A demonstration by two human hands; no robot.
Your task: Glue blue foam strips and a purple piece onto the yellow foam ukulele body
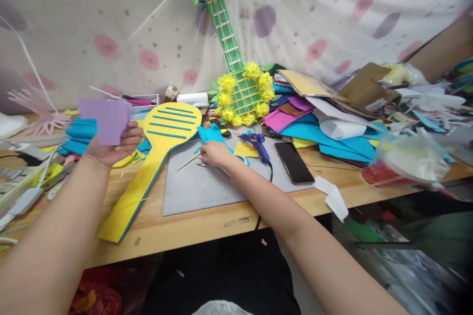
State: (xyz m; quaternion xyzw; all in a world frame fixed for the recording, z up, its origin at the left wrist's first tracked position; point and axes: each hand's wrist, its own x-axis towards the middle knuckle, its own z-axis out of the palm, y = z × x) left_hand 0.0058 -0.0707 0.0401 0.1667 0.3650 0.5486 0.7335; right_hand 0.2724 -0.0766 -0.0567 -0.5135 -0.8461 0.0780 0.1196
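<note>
My left hand (129, 140) is raised over the left side of the table. Its fingers are closed on a T-shaped piece of purple craft foam or paper (109, 120). My right hand (216, 153) reaches down to the grey cutting mat (177, 197), fingers curled together at the near edge of a crumpled blue sheet (212, 134). What those fingers pinch, if anything, is hidden. A thin wooden stick (187, 162) lies just left of it. Between my arms rests a yellow guitar-shaped cutout (155, 160) with blue strips and a blue edge.
A blue glue gun (256, 143) and a phone (294, 162) lie right of my right hand. A green guitar model with yellow flowers (242, 93) leans on the curtain. Coloured sheets (332, 142) pile up at the right, beside a plastic-wrapped red cup (388, 174). Cables (27, 197) run along the left.
</note>
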